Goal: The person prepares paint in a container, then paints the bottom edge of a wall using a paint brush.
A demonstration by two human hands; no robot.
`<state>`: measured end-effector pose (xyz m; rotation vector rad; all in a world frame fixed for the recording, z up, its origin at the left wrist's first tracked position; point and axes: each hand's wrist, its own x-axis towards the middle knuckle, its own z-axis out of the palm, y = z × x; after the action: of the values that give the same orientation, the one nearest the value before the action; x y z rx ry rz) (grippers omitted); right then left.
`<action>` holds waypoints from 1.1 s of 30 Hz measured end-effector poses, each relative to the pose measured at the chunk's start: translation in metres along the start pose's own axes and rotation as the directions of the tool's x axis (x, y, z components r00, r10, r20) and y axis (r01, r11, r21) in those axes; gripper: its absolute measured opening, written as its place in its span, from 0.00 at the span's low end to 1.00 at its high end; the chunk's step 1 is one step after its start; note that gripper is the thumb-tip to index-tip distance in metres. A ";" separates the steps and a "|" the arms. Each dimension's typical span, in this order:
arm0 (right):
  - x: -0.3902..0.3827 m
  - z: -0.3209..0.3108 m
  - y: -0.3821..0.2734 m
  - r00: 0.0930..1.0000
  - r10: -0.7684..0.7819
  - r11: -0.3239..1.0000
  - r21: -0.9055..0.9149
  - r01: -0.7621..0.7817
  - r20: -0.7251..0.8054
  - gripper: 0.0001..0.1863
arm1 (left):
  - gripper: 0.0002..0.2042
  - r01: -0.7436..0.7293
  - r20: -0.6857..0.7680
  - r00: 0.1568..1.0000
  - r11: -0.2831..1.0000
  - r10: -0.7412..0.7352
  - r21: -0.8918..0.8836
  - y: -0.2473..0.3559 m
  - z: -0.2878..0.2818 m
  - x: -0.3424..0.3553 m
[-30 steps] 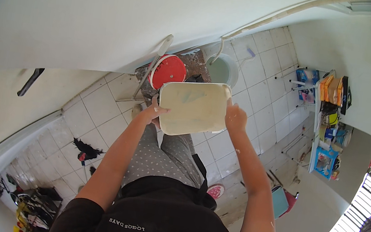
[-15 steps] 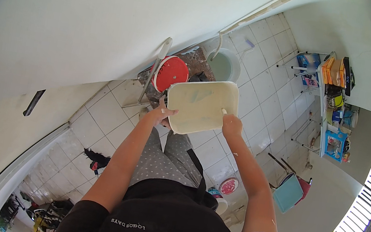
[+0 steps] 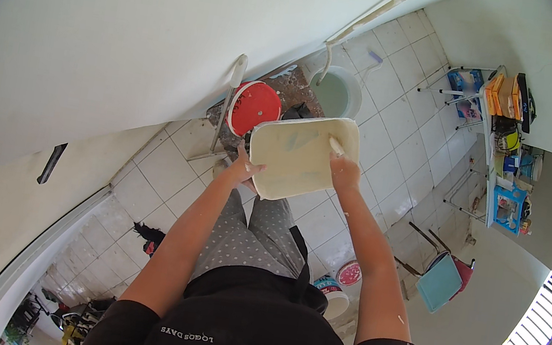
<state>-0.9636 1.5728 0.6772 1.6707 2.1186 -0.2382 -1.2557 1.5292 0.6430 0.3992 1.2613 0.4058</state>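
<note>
- Left hand: gripping the cream tub at its left rim, thumb inside; the fingers beneath are partly hidden.
- Right hand: fingers curled around a pale elongated item, kind not clear, over the right part of the tub.
- Tub position: in front of the thighs, open side toward the wearer's head. Support from below cannot be confirmed.
- Risk, tub tips: if nothing bears it from below, pressure from the right hand may rotate it about the single left-hand hold.
- Risk, grip slips: pale smears on the left thumb may reduce friction at the rim.
- Risk, collision: the red lid lies near the tub's far left corner; a forward swing may strike it.
- Risk, drop: a loosened right-hand grip may let the item fall into the tub.
</note>
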 end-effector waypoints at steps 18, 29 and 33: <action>-0.034 0.002 -0.015 0.928 0.372 0.825 0.446 -0.347 0.034 0.10 | 0.49 -0.115 0.005 0.993 0.991 0.115 0.074 -0.008 0.008 -0.001; -0.033 -0.010 -0.031 0.998 0.035 0.575 0.815 -0.068 0.058 0.10 | 0.39 -0.381 -0.117 0.894 0.871 0.433 0.311 -0.046 -0.003 0.024; -0.036 0.013 -0.020 0.979 0.205 0.778 0.608 -0.159 -0.006 0.10 | 0.37 -0.179 -0.163 0.967 0.978 0.195 0.107 -0.012 0.025 -0.002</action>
<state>-0.9738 1.5306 0.6790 2.2531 2.0277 -0.8916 -1.2315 1.5160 0.6453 0.5738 1.4201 0.5538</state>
